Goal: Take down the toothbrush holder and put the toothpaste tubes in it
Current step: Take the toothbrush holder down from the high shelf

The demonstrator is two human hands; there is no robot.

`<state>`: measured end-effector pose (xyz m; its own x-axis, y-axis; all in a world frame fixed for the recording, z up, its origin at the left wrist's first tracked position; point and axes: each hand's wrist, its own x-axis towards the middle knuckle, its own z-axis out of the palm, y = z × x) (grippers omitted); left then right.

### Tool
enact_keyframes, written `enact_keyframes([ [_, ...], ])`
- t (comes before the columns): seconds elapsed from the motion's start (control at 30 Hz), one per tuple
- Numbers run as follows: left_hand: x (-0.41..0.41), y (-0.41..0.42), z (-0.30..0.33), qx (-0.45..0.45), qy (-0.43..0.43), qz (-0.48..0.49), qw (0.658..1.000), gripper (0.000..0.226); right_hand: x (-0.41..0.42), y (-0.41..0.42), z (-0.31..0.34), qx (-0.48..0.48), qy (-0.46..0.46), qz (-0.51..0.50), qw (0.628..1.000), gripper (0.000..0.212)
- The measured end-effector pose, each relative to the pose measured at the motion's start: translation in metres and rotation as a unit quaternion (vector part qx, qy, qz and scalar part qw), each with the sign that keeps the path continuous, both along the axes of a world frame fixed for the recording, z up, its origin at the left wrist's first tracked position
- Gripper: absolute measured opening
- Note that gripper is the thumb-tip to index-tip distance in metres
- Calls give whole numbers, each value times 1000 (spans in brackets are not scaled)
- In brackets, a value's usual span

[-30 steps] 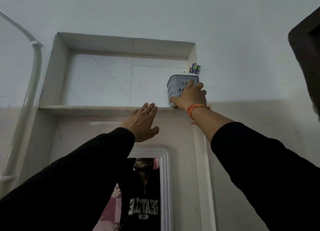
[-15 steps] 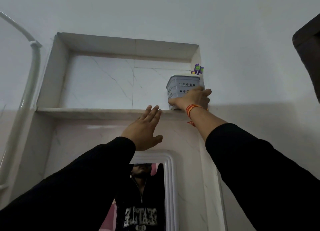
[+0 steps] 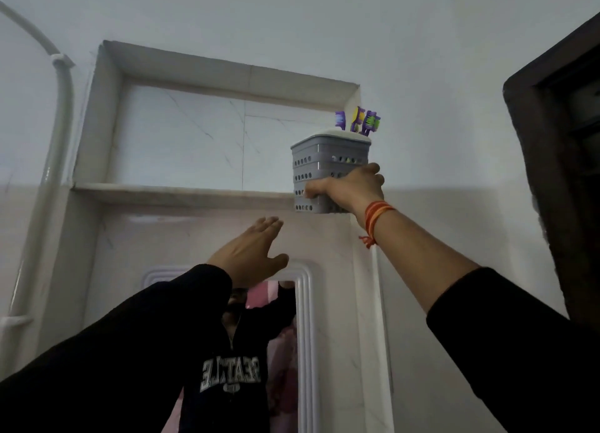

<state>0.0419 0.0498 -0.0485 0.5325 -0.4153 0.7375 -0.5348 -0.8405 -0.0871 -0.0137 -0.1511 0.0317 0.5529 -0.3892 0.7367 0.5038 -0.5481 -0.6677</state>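
1. Gripping the lower half of the grey perforated toothbrush holder [image 3: 328,160] in the head view, the right hand [image 3: 352,186] wraps its fingers around it at the right end of the wall niche [image 3: 181,192].
2. Purple and green toothbrushes [image 3: 358,122] stick up from the holder's top.
3. Below and left of the holder, the left hand [image 3: 250,254] is raised, spread flat with nothing in it, apart from the holder.
4. A white-framed mirror [image 3: 305,335] hangs beneath the niche.
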Motion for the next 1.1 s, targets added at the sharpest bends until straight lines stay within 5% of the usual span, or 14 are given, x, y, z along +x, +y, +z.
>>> enact_keyframes([
  [0.2,-18,16,-82,-75,69,-23,995,61,-20,19,-108,33,8,41,999,102],
  [0.33,-35,27,-160,-111,125,-70,983,34,-25,30,-206,16,36,23,999,116],
  [0.53,-32,41,-286,-138,293,-33,946,22,-26,38,-358,48,79,36,995,121],
  [0.7,-19,43,-376,-112,383,9,917,45,-22,40,-472,60,164,32,984,126],
  [1.1,42,38,-530,29,560,120,819,37,-33,39,-674,102,315,19,943,122],
])
